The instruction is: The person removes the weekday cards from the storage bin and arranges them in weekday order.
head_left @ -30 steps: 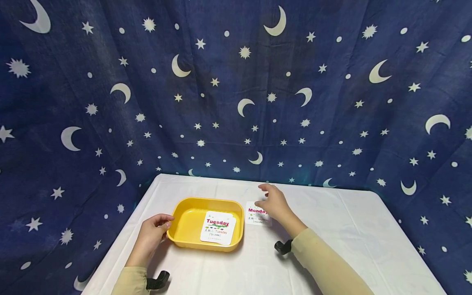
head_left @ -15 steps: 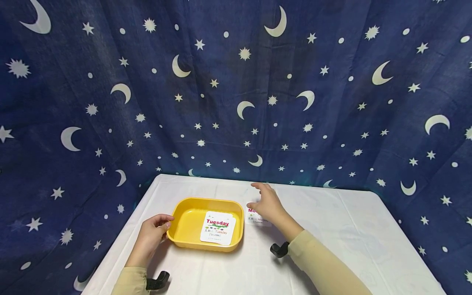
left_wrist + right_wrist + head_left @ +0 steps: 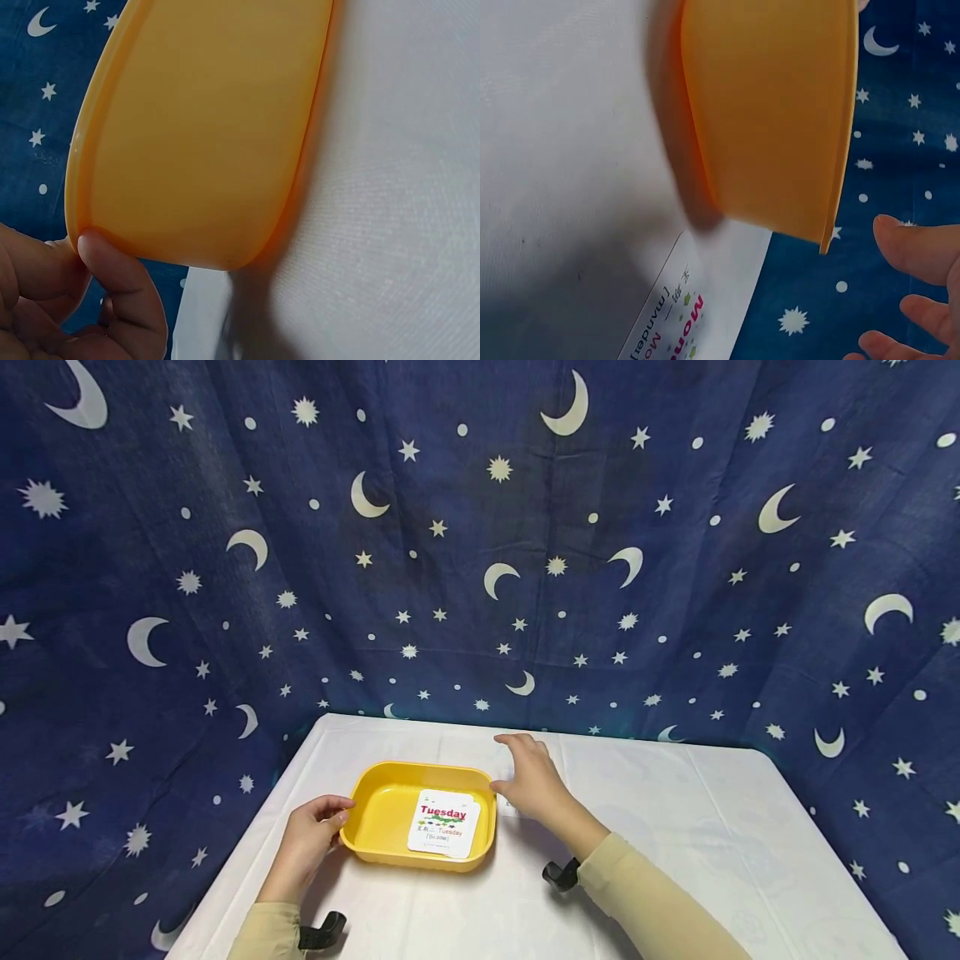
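A shallow yellow tray (image 3: 378, 820) stands on the white table. On a small stack inside it lies a card printed "Tuesday" (image 3: 444, 823), toward the right end. My left hand (image 3: 303, 842) pinches the tray's left rim between thumb and finger, as the left wrist view shows up close. Past the right rim, my right hand (image 3: 536, 787) is held with fingers spread and nothing in them; in the right wrist view its thumb (image 3: 913, 247) stays apart from the tray wall. The "Monday" card (image 3: 676, 311) lies on the table beside the tray, mostly hidden under my right hand in the head view.
The white-covered table (image 3: 675, 852) reaches back to a dark blue curtain (image 3: 420, 577) with moons and stars. A black wrist mount shows at my left wrist (image 3: 322, 932), another at my right wrist (image 3: 561, 875).
My right hand has moved left, from over the "Monday" card to the tray's right rim, now covering most of that card. The left hand and the tray have stayed in place.
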Action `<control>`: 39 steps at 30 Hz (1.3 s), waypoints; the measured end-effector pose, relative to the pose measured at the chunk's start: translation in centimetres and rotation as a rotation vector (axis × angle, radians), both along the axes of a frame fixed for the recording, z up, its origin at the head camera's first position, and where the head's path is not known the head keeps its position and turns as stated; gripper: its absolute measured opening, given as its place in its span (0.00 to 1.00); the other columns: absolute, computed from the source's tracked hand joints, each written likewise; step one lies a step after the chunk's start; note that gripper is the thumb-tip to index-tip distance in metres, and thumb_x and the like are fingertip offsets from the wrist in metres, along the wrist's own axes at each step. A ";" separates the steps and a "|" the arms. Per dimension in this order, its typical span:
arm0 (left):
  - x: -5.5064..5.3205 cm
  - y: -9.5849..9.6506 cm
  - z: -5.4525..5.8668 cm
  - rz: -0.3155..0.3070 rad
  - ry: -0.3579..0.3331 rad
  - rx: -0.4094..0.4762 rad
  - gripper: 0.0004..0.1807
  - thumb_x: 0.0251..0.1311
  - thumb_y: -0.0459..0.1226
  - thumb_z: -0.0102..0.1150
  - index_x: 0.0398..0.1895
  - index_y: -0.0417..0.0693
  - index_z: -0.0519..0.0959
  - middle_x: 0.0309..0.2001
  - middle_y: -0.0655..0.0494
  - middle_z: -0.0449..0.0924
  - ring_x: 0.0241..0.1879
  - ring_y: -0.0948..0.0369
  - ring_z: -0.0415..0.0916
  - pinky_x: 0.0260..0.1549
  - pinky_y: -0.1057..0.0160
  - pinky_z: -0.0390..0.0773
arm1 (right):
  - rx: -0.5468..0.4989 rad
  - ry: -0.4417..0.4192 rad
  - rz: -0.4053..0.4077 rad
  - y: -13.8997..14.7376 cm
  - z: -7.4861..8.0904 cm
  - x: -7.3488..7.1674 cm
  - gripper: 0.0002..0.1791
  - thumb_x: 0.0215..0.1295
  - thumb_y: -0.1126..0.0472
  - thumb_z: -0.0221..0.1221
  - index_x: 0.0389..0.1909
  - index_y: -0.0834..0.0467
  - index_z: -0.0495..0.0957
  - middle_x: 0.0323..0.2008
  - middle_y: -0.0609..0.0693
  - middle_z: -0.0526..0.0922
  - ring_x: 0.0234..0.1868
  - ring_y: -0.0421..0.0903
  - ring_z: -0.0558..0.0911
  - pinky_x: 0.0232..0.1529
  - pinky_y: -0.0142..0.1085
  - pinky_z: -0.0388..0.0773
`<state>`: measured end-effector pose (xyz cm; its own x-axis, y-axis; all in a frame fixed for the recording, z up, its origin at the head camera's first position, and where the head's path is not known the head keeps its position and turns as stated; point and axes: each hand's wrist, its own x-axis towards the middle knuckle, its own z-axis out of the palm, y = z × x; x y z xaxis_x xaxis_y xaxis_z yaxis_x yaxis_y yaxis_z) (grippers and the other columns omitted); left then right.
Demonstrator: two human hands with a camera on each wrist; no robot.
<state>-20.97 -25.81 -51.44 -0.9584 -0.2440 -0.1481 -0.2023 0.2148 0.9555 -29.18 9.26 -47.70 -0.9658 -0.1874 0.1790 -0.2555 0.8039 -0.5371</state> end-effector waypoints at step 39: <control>0.1 0.2 0.1 0.011 0.001 -0.003 0.13 0.76 0.27 0.56 0.57 0.28 0.81 0.40 0.47 0.80 0.28 0.61 0.73 0.26 0.66 0.78 | 0.213 0.126 0.217 -4.6 -1.1 3.8 0.55 0.48 0.46 0.84 0.77 0.43 0.66 0.75 0.53 0.68 0.73 0.57 0.67 0.66 0.56 0.68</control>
